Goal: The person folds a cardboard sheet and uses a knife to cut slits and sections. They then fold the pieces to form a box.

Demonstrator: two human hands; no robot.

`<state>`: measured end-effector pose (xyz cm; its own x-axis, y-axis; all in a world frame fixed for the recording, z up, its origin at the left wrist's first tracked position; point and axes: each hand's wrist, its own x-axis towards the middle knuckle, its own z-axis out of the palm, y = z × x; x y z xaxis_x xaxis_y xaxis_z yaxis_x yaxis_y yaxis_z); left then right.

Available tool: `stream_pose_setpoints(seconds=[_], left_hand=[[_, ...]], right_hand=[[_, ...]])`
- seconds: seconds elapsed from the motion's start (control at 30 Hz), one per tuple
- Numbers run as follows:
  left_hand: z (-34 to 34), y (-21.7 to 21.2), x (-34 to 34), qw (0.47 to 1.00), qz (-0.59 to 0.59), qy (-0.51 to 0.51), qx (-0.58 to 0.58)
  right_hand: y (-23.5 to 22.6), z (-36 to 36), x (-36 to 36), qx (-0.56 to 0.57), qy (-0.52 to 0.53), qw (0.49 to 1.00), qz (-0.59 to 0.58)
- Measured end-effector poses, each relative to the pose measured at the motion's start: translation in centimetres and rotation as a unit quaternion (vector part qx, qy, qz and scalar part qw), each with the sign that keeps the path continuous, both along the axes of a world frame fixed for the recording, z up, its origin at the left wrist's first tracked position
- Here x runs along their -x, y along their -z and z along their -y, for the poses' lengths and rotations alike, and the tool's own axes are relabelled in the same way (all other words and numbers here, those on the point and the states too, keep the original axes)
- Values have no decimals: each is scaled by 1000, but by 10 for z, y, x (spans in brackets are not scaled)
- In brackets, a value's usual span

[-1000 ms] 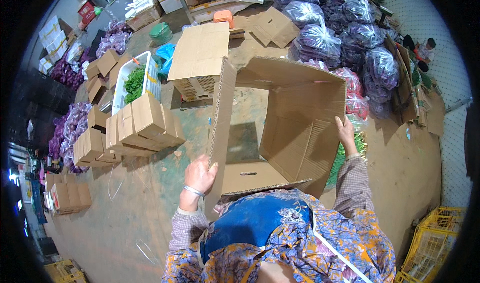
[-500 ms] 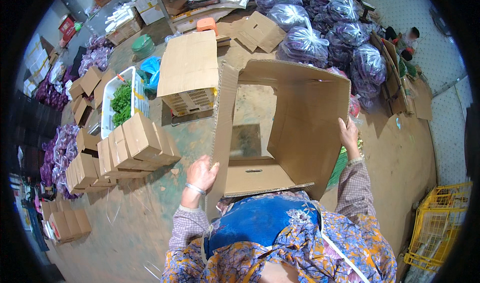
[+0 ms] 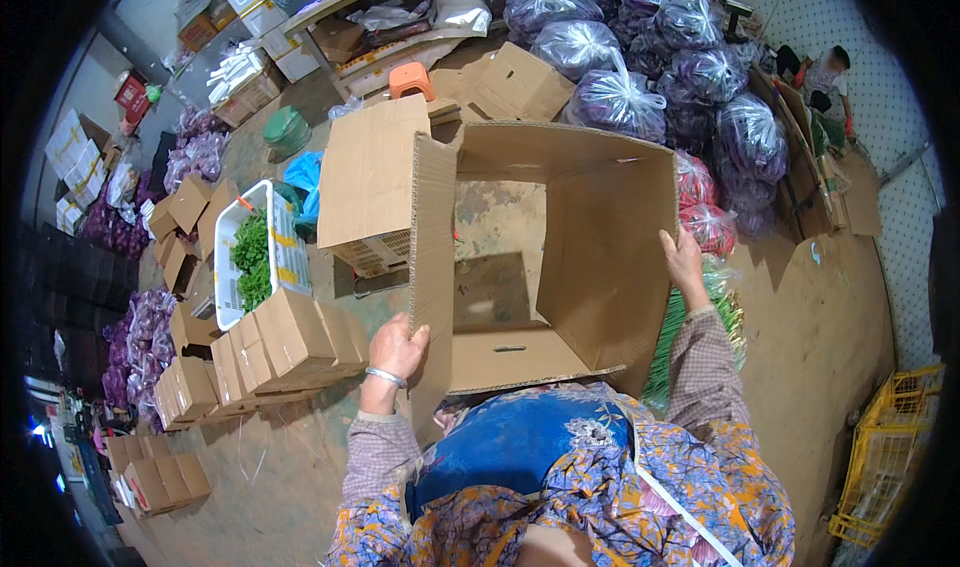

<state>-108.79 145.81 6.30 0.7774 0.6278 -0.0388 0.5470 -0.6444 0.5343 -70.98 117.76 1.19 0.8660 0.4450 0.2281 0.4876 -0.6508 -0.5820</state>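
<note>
A brown cardboard box (image 3: pixel 605 252) stands open in front of my body, its walls raised and the floor showing through its hollow middle. My left hand (image 3: pixel 398 352), with a bracelet at the wrist, is closed around the edge of the near left wall. On the other side, my right hand (image 3: pixel 684 262) grips the right wall's edge, thumb near the top. A slotted hand hole shows in the flap nearest me, which lies against my blue apron (image 3: pixel 520 442). The fingers on the outer faces of the box are partly hidden.
To the left stand a white basket (image 3: pixel 228 285) of leafy greens, a row of cardboard boxes (image 3: pixel 290 337) and a cardboard-topped crate (image 3: pixel 370 167). Bags of purple produce (image 3: pixel 615 102), red bags (image 3: pixel 708 229) and green bundles (image 3: pixel 735 317) lie right. Yellow crates (image 3: pixel 885 457) and a person (image 3: pixel 828 82) are farther right.
The box and both hands sit slightly farther left in view, still in the same grip. More of the red bags and green bundles shows past the right wall. The surroundings have shifted as my head moved.
</note>
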Motion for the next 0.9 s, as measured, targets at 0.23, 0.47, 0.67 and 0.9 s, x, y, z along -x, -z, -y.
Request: stream_pose_setpoints(seconds=[0.23,0.47,0.67,0.9], left_hand=[[-18,4,-32,999,-38,2,-8],[-46,-10,-65,998,-27,52,-18],[-65,-10,-78,994,-22,102,-32],[-73,-12,-88,988,-22,147,-43]], right_hand=[[13,-13,-27,-9,0,1000,-28],[20,-9,-34,-5,54,998,-15],[28,7,-24,-9,91,995,-34],[29,14,-6,-60,117,990,-48]])
